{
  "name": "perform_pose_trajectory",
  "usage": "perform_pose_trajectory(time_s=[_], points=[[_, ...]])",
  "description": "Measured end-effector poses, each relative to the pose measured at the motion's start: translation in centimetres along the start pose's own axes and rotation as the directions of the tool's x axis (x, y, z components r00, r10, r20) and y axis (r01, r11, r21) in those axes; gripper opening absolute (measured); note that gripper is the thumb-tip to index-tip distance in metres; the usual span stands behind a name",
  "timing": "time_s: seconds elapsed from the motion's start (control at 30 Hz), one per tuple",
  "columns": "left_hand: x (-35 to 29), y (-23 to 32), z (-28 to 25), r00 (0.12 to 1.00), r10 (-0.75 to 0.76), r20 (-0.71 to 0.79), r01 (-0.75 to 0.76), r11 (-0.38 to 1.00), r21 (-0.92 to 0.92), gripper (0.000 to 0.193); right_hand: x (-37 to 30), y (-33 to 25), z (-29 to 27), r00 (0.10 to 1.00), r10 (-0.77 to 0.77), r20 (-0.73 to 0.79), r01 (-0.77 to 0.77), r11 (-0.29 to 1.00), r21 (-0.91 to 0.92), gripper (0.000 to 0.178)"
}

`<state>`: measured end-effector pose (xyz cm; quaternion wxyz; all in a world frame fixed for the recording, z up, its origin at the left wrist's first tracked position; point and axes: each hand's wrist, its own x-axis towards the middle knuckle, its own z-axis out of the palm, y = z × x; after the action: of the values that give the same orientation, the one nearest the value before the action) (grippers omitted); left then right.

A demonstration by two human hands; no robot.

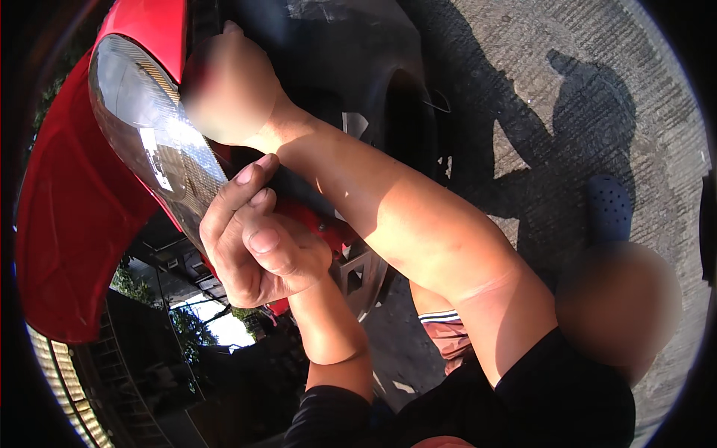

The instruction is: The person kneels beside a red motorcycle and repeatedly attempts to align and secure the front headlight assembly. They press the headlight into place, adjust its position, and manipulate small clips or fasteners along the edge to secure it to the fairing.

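Observation:
My right arm stretches toward a red vehicle, and my right hand (230,88) lies along the inner edge of a long clear lens (146,116) that looks like a headlight. That hand is blurred and one fingertip pokes out at its top; what the fingers touch is hidden. Lower down, my left hand (261,243) is raised beside the lens's lower end, palm side in view. Its fingers are loosely bent and apart, and nothing shows in them. Dark smudges mark some fingertips. A carbon-look strip (200,149) borders the lens.
A red body panel (75,216) curves down on the left, and another red panel (149,26) meets the lens above. Black bodywork (336,67) lies beyond my right arm. Sunlit rough concrete (515,45) with shadows and a blue clog (609,201) are at right.

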<state>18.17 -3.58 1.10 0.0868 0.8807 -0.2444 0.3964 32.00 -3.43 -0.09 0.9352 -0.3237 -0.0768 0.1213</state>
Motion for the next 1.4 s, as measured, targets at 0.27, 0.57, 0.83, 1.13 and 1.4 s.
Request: perform_pose_trajectory(time_s=[0.27,0.57,0.83,1.13,1.4], points=[[0.0,0.0,0.0,0.999,0.027,0.023,-0.027,1.000,0.012,0.037,-0.5,0.5,0.8,0.997,-0.035,-0.070,0.043,0.992,0.120,0.085],[0.0,0.1,0.7,0.999,0.047,-0.015,-0.047,0.999,-0.022,0.038,-0.3,0.3,0.3,1.000,-0.006,0.010,0.005,0.999,0.042,0.083],[-0.2,0.4,0.0,1.000,0.007,0.001,-0.007,1.000,-0.012,0.033,-0.7,0.8,1.0,1.000,0.001,-0.005,0.000,0.977,0.213,0.080],[-0.2,0.9,0.4,0.999,-0.029,0.017,0.029,1.000,-0.005,0.034,-1.4,0.5,1.0,0.998,0.006,-0.059,0.010,0.965,0.262,0.083],[-0.1,0.9,0.7,0.999,-0.034,0.007,0.034,0.999,0.001,0.043,-0.2,1.3,1.3,1.000,-0.020,-0.015,0.022,0.987,0.162,0.088]])
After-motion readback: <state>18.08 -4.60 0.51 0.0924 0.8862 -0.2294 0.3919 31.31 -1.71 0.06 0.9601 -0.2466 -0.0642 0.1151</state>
